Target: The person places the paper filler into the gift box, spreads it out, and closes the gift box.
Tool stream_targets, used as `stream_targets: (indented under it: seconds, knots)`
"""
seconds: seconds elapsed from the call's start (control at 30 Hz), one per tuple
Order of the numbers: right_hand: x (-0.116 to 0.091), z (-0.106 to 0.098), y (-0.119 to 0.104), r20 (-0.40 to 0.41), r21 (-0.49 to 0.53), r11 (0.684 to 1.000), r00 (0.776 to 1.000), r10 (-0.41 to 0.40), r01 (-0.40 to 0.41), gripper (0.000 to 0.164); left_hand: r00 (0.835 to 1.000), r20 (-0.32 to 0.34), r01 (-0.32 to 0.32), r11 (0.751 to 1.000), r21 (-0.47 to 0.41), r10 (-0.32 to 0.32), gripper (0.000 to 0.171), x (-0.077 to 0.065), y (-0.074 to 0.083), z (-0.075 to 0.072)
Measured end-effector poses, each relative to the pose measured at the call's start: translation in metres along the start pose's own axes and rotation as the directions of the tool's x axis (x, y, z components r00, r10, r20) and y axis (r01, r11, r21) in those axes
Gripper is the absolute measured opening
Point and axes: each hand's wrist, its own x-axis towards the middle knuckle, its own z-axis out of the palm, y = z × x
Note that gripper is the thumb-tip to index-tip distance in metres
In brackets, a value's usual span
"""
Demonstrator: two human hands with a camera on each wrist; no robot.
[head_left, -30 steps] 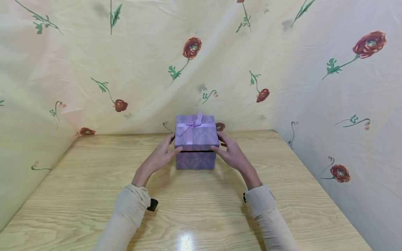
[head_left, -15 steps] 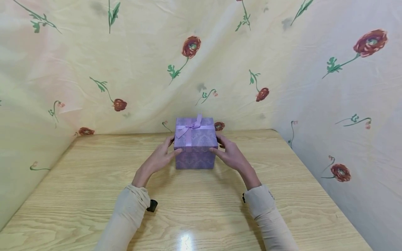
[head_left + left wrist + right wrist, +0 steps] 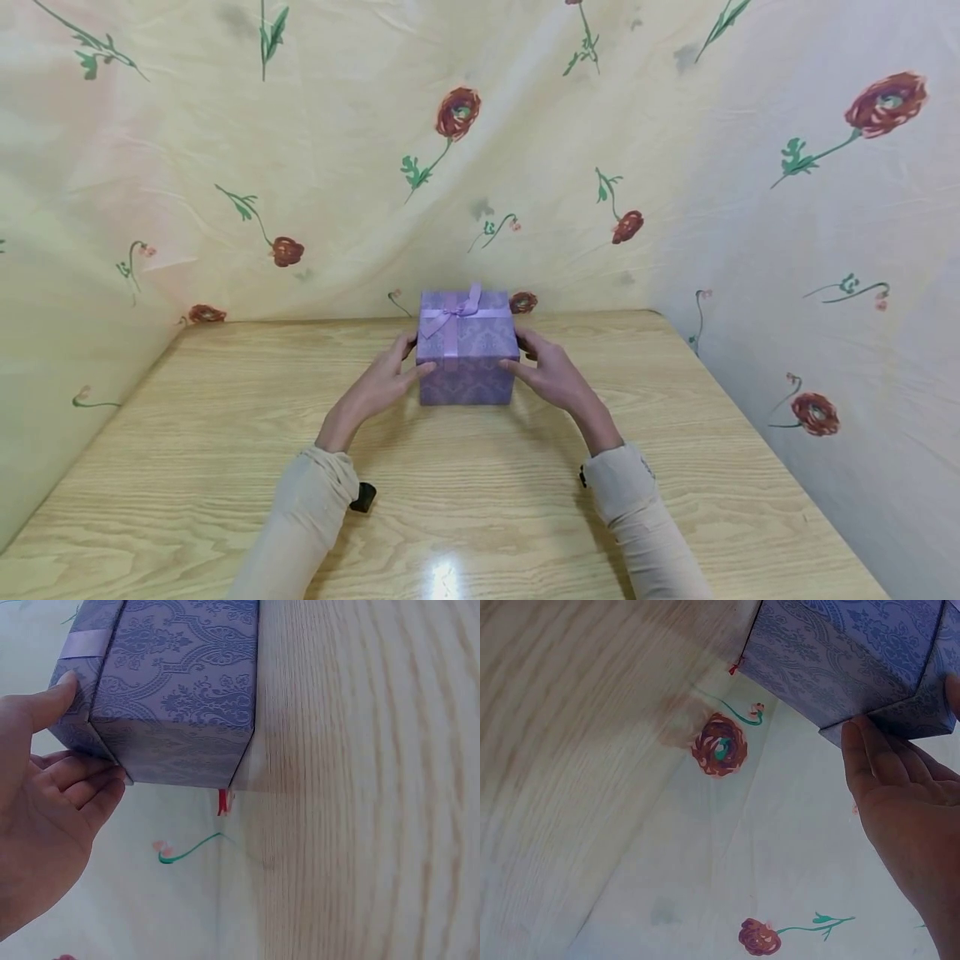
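Note:
A purple patterned gift box [image 3: 467, 386] stands upright on the wooden table in the head view. Its lid [image 3: 487, 337], crossed by a lilac ribbon with a bow [image 3: 456, 310], sits over the top of the box. My left hand [image 3: 378, 379] grips the lid's left side, thumb on the front face and fingers along the side. On the right, my right hand [image 3: 555, 375] holds the lid the same way. The left wrist view shows the left thumb [image 3: 56, 703] on the lid's face and the fingers under its side. In the right wrist view, fingers [image 3: 881, 754] touch the lid's side.
The wooden table [image 3: 225, 467] extends around the box on all sides. Behind it hangs a cream cloth [image 3: 360, 150] printed with red flowers, and the cloth continues along the left and right sides. A black strap piece [image 3: 363, 497] shows at the left wrist.
The lid has moved down over the box with both hands on it. The dark gap seen a second ago between lid and box has closed. The box itself stays in place.

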Motion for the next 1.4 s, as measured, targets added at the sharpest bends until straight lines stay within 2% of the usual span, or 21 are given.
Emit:
stream_targets:
  seconds: [0.4,0.9,1.4]
  knots:
    - [-0.003,0.003,0.002,0.036,0.005,0.998,0.997,0.062,-0.062,0.062,0.999,0.004,-0.046,0.999,-0.01,0.046,0.072,-0.001,-0.004,0.002]
    - [-0.005,0.007,0.005,0.057,0.015,0.996,0.994,0.089,-0.09,0.065,0.999,0.002,-0.034,0.999,0.004,0.034,0.07,-0.003,-0.012,0.006]
    - [-0.007,0.005,0.004,0.045,0.006,0.995,0.994,0.099,-0.099,0.064,0.998,0.0,-0.06,0.998,-0.012,0.06,0.069,-0.002,-0.011,0.009]
